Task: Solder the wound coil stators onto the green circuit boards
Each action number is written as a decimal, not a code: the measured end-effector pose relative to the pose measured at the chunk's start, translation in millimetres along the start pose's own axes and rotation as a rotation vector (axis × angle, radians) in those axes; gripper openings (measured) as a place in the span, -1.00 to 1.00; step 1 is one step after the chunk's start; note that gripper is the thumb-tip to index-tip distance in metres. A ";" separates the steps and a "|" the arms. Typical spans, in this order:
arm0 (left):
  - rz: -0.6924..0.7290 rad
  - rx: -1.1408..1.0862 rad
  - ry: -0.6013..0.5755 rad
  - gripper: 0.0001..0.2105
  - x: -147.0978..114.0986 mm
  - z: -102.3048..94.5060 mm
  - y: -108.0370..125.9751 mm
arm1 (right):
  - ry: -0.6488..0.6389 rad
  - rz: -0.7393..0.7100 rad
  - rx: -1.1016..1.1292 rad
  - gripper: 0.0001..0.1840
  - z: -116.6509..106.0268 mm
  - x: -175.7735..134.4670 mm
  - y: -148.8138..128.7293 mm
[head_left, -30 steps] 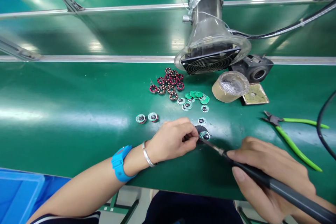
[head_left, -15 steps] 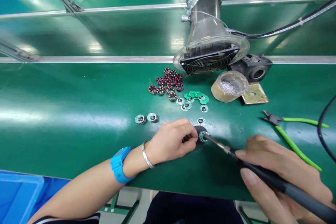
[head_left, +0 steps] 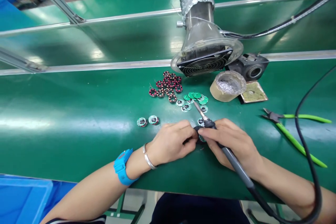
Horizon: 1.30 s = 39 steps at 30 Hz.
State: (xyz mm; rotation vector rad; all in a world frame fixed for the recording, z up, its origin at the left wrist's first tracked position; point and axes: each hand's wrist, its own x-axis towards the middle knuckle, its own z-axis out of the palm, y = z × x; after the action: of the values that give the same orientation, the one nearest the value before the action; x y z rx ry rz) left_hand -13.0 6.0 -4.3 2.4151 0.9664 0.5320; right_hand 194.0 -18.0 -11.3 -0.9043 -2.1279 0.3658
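My right hand (head_left: 233,143) grips a soldering iron (head_left: 237,166), its bare metal tip pointing up and away toward loose round circuit boards (head_left: 195,96). The fingertips of that hand also reach down to a small round circuit board (head_left: 202,138) on a black round base (head_left: 197,129). My left hand (head_left: 177,138) is closed in a pinch at the base's left edge; what lies between its fingertips is mostly hidden. Just beyond the fingers lies another round board (head_left: 201,121). Left of my left hand stand two coils topped with boards (head_left: 153,119).
Copper-wound coils (head_left: 169,85) are piled further back. A fume extractor (head_left: 207,59) overhangs the bench, with a tan round pot (head_left: 225,92), an iron stand (head_left: 249,68) and a sponge tray (head_left: 253,92) nearby. Green-handled cutters (head_left: 291,134) lie right. The iron's cable (head_left: 301,119) loops there.
My right hand has moved left to the circuit board, and the iron's tip has swung off the board to point away. My left hand stays at the base.
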 end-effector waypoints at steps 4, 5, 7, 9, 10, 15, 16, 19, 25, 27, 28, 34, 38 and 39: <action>0.014 -0.053 0.027 -0.94 -1.6 -1.1 2.2 | -0.002 -0.003 0.018 -0.60 0.5 -1.6 2.2; 0.013 -0.093 0.033 -0.94 -1.6 -1.0 3.6 | -0.003 -0.008 0.023 -0.60 0.8 -2.1 2.6; -0.002 -0.171 0.033 -0.94 -0.7 0.0 6.8 | -0.001 -0.012 0.027 -0.61 1.5 -2.6 2.9; -0.057 -0.248 0.031 -0.96 1.1 2.0 10.0 | 0.007 -0.011 0.026 -0.60 2.4 -2.5 2.9; -0.100 -0.288 0.032 -0.98 2.2 3.1 11.3 | 0.013 -0.011 0.025 -0.60 2.6 -2.3 2.6; -0.296 -0.472 0.014 -0.94 5.8 6.3 15.7 | 0.070 -0.049 0.045 -0.57 -0.5 -0.4 -1.2; -0.326 -0.492 0.010 -0.94 5.9 6.3 16.2 | 0.075 -0.070 0.055 -0.56 -1.6 -0.3 -2.1; -0.402 -0.527 0.000 -0.97 5.5 5.2 16.7 | 0.051 -0.120 0.065 -0.53 -3.8 -0.5 -3.7; -0.519 -0.603 -0.065 -0.97 3.1 1.6 14.7 | -0.002 -0.109 0.053 -0.55 -2.6 -1.0 -2.3; -0.536 -0.612 -0.082 -0.96 2.8 0.9 13.9 | -0.019 -0.112 0.054 -0.56 -2.2 -1.0 -1.6; -0.545 -0.614 -0.089 -0.96 2.9 0.6 13.6 | -0.029 -0.112 0.055 -0.56 -2.4 -1.0 -1.4; -0.573 -0.627 -0.114 -0.95 7.0 0.5 12.7 | 0.030 -0.081 0.083 -0.52 -11.4 1.5 -4.0; -0.611 -0.644 -0.139 -0.94 9.3 1.9 11.5 | 0.067 0.005 0.073 -0.48 -27.2 4.7 -11.8; -0.615 -0.647 -0.146 -0.94 9.6 2.0 11.3 | 0.069 0.033 0.069 -0.52 -31.8 4.9 -14.5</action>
State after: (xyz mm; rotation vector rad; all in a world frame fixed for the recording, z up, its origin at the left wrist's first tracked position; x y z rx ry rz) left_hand 0.5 5.2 2.2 1.4698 1.1768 0.3546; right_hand 208.8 -25.9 19.7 -0.9008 -2.0277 0.4164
